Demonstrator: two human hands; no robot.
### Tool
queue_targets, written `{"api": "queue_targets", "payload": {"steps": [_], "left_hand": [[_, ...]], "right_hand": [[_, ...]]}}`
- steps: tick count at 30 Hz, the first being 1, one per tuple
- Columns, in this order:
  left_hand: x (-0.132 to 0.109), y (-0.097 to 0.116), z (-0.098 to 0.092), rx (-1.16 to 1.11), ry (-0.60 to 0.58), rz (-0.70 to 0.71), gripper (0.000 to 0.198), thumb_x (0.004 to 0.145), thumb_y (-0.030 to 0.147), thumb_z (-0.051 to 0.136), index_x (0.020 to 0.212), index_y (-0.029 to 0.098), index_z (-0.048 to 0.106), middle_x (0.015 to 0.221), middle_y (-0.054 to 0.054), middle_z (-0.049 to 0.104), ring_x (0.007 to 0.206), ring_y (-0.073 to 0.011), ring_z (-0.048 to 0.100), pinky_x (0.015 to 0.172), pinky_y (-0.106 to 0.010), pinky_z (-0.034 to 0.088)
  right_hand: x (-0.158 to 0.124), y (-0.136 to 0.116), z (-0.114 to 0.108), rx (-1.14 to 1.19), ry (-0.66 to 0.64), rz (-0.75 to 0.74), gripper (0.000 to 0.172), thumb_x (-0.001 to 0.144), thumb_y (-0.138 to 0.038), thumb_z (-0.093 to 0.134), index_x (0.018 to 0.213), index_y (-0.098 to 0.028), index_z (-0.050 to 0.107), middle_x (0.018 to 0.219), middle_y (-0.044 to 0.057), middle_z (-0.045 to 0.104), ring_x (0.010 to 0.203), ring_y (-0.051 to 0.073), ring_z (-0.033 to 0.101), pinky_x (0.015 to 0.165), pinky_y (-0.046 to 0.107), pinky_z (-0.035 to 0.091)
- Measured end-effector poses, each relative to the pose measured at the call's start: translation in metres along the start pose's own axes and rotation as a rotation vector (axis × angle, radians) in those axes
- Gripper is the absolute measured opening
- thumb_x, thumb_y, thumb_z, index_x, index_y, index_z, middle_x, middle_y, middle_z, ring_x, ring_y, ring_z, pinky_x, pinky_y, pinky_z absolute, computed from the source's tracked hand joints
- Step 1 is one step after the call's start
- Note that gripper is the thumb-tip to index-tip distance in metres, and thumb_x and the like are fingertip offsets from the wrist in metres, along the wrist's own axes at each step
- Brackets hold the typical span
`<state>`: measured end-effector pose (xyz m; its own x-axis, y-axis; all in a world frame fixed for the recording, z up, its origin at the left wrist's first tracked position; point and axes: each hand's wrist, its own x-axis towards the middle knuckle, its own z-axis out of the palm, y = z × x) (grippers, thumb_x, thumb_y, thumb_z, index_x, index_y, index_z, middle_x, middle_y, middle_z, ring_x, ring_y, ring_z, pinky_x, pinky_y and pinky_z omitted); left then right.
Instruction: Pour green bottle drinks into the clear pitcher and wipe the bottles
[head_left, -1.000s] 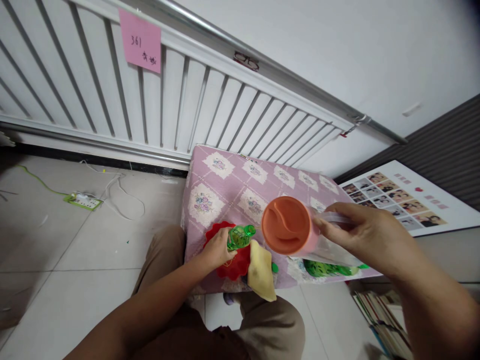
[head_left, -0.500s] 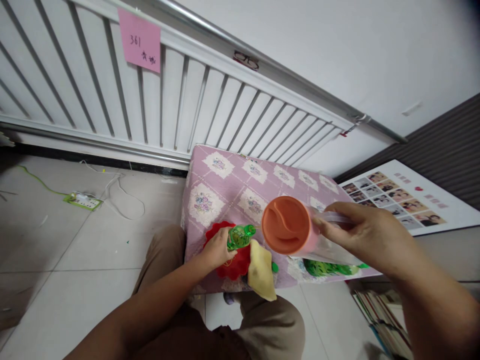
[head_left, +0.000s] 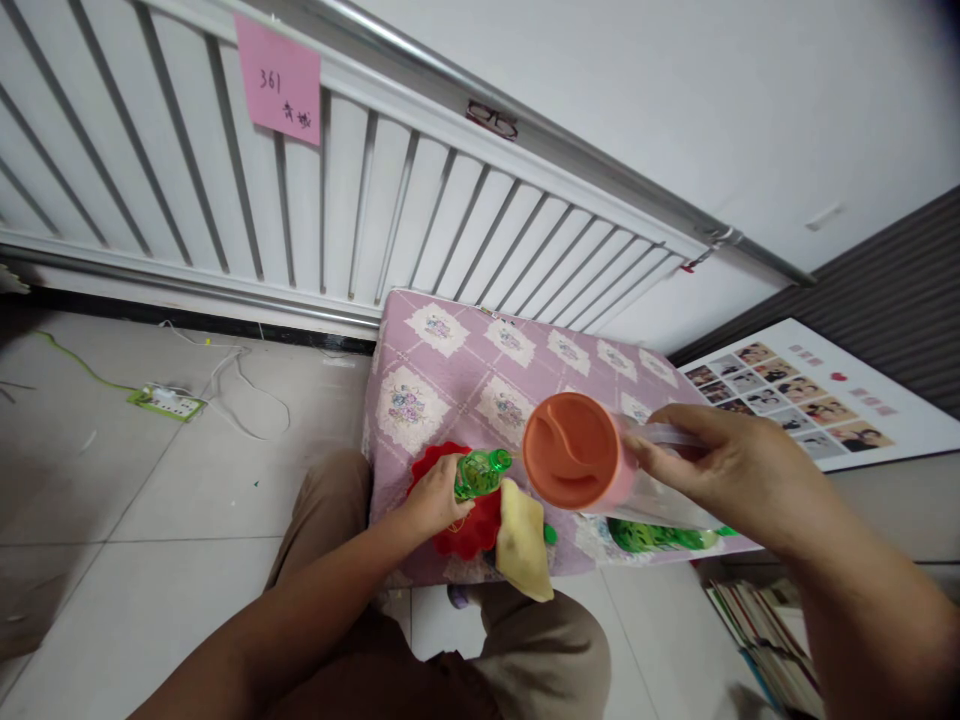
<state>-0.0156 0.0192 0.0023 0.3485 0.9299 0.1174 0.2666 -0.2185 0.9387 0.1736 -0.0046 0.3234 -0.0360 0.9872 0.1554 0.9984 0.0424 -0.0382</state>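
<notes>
My left hand (head_left: 435,497) is wrapped round a small green bottle (head_left: 480,472) that lies tilted over a red scalloped dish (head_left: 471,530) near the front of the low table. My right hand (head_left: 731,470) grips a clear tumbler with an orange lid (head_left: 574,450), held on its side above the table, lid facing me. A folded yellow cloth (head_left: 520,540) hangs over the table's front edge beside the dish. A green patterned thing (head_left: 660,538) lies under the tumbler; I cannot make out what it is.
The low table (head_left: 480,370) wears a pink floral cover and stands against a white slatted radiator (head_left: 337,200) with a pink note (head_left: 280,82). A power strip (head_left: 166,402) and cables lie on the tiled floor at left. A photo board (head_left: 817,395) leans at right; books (head_left: 757,625) are stacked below.
</notes>
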Motion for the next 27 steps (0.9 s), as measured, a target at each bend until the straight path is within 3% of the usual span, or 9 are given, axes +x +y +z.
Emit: {"api": "queue_targets", "payload": {"steps": [10,16,27], "left_hand": [[0.0001,0.0007,-0.0002,0.032,-0.006,-0.008,0.068,0.073,0.017,0.077,0.134,0.019,0.048,0.131,-0.015,0.061,0.126,-0.0361,0.06,0.109,-0.052,0.049],[0.0002,-0.0006,-0.0001,0.01,-0.009,-0.009,0.068,0.072,0.017,0.078,0.133,0.022,0.048,0.131,-0.013,0.061,0.125,-0.0348,0.06,0.109,-0.053,0.049],[-0.0002,-0.0028,0.0001,0.05,-0.006,-0.004,0.069,0.073,0.018,0.077,0.134,0.022,0.045,0.132,-0.012,0.061,0.128,-0.0317,0.06,0.111,-0.05,0.049]], "right_hand": [[0.0006,-0.0024,0.0002,0.041,-0.062,0.077,0.04,0.069,-0.066,0.057,0.064,-0.026,0.057,0.052,-0.001,0.053,0.052,0.016,0.046,0.05,0.03,0.034],[-0.0014,-0.0056,0.0002,0.036,-0.036,0.016,0.043,0.077,-0.068,0.052,0.061,-0.028,0.051,0.051,-0.001,0.049,0.05,0.017,0.043,0.049,0.033,0.032],[-0.0023,-0.0066,0.0016,0.038,-0.018,-0.014,0.046,0.079,-0.07,0.051,0.061,-0.028,0.051,0.05,0.0,0.051,0.048,0.017,0.045,0.047,0.033,0.033]]}}
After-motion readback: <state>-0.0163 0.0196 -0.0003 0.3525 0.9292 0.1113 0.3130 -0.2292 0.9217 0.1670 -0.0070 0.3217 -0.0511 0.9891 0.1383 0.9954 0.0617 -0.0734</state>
